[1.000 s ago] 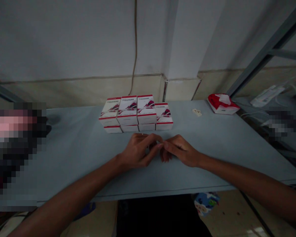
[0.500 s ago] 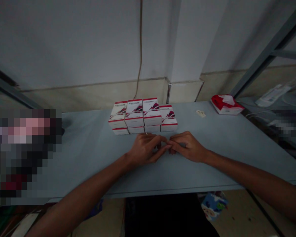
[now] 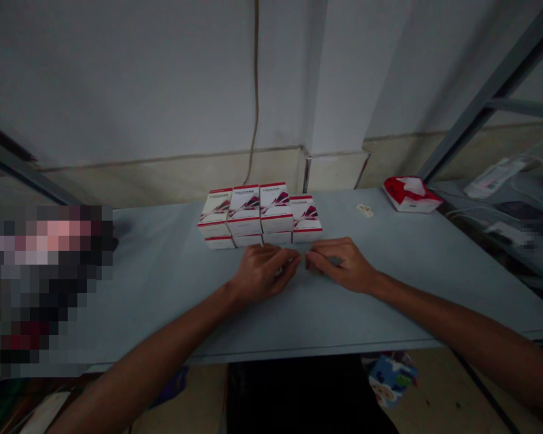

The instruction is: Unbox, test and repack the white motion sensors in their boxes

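My left hand is over the table with thumb and fingers pinched together. Facing it across a small gap, my right hand is curled, its thumb pressed to the fingers. Whatever either pinch holds is too small or too hidden to make out. Right behind my hands stand several white boxes with red edges and a dark red pattern, stacked in two layers. At the right end of the stack a lower box shows its printed face. The left hand's fingers are close to the front of the lower layer.
The blue-grey table runs up to the wall. A small pale piece lies right of the boxes, with a red and white tissue pack beyond it. A power strip and cables lie at the far right. Pixelated blur covers the left side.
My fingertips met in the earlier frame; now a small gap separates the two hands. The boxes keep their arrangement, and the view has shifted slightly.
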The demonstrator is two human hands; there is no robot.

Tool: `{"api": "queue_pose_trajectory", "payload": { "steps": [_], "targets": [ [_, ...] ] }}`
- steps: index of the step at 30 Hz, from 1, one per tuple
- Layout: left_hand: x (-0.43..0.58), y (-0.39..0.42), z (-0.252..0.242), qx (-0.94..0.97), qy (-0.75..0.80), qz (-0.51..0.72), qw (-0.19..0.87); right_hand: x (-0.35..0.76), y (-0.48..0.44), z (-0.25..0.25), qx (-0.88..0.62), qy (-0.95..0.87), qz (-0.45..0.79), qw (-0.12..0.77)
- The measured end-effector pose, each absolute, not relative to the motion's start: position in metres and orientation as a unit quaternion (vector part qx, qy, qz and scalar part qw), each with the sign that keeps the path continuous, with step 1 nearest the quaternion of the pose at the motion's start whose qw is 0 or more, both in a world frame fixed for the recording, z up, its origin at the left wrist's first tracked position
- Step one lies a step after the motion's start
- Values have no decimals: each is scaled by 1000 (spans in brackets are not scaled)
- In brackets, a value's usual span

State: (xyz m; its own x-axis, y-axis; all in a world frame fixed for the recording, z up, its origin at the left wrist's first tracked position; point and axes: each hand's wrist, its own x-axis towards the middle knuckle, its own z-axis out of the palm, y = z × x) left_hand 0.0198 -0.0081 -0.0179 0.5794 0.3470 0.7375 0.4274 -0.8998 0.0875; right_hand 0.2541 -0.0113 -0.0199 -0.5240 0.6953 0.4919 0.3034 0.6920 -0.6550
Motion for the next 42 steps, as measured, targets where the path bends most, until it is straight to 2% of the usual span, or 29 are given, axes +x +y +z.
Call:
{"api": "queue_pose_trajectory", "payload": {
  "steps": [3, 6, 8, 12, 16, 19, 24, 28, 31, 34, 37, 39, 42],
  "targets": [
    [21, -8, -19, -886, -221, -406, 41, 263, -4, -20, -349, -802, 210, 437],
    [19, -5, -18, -892, -215, -391, 76, 275, 6, -22, -390, -770, 221, 454],
    [12, -1, -12, -892, -201, -385, 125, 281, 13, -23, -416, -751, 215, 465],
    [-13, 11, 4, -867, -161, -383, 276, 289, 20, -22, -487, -704, 109, 505],
    [-28, 21, 11, -835, -175, -377, 361, 291, 24, -23, -504, -740, 20, 445],
    [-26, 23, 7, -833, -186, -372, 366, 289, 29, -32, -462, -806, -31, 368],
    [-18, 23, 1, -849, -186, -359, 340, 282, 39, -56, -427, -853, 23, 298],
    [-15, 20, 1, -858, -182, -353, 326, 284, 42, -62, -439, -838, 72, 315],
    [-12, 14, 2, -865, -170, -347, 320, 295, 44, -53, -480, -782, 103, 385],
    [-7, 5, 3, -876, -168, -369, 263, 308, 44, -37, -517, -676, 80, 520],
    [2, -4, 2, -879, -210, -418, 93, 309, 34, -24, -433, -630, -14, 644],
    [8, -9, 0, -869, -231, -435, -42, 298, 21, -21, -349, -659, -52, 665],
    [15, -14, -8, -869, -206, -424, -149, 272, -2, -25, -257, -763, -31, 592]
  ]
}}
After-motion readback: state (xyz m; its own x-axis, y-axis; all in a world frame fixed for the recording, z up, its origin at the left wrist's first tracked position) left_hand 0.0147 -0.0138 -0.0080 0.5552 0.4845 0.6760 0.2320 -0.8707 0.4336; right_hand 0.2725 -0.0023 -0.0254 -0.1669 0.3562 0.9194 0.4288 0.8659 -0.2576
